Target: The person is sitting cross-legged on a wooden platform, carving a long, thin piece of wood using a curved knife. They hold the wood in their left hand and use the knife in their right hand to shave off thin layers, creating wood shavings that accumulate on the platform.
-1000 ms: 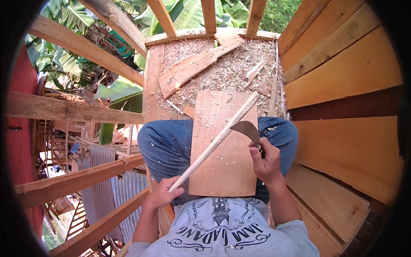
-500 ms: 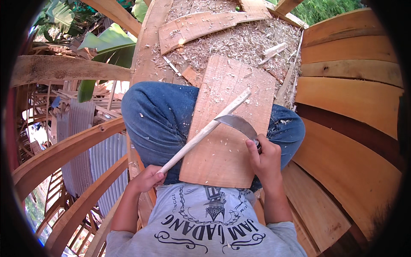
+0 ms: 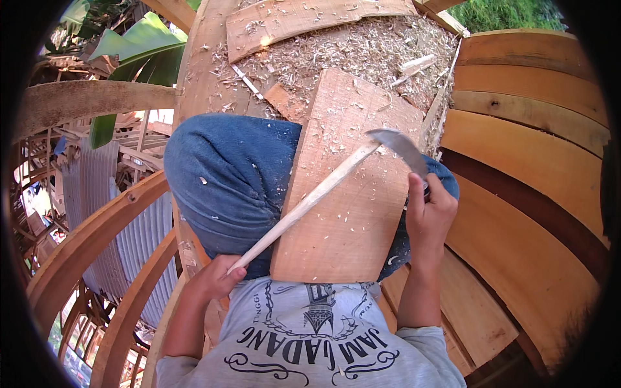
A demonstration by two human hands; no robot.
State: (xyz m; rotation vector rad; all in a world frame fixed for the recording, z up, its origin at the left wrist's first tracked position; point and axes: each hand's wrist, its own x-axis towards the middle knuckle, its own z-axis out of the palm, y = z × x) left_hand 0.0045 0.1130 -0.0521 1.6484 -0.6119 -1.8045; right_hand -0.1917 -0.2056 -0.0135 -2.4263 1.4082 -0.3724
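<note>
My left hand is closed round the near end of a pale wooden stick, which slants up and to the right across a flat board on my lap. In my right hand is the dark handle of a sickle, mostly hidden by my fingers. The sickle's curved metal blade arcs to the left, and its tip is at the stick's far end. Whether blade and wood touch there I cannot tell. Small shavings dot the board.
Wood shavings cover the planks ahead, with a curved board lying among them. Wide planks form a wall on my right. Curved wooden ribs stand on my left, with corrugated sheets beyond them.
My right hand has moved up and to the right. The sickle's blade has gone from partway along the stick to its far end. My left hand keeps its hold.
</note>
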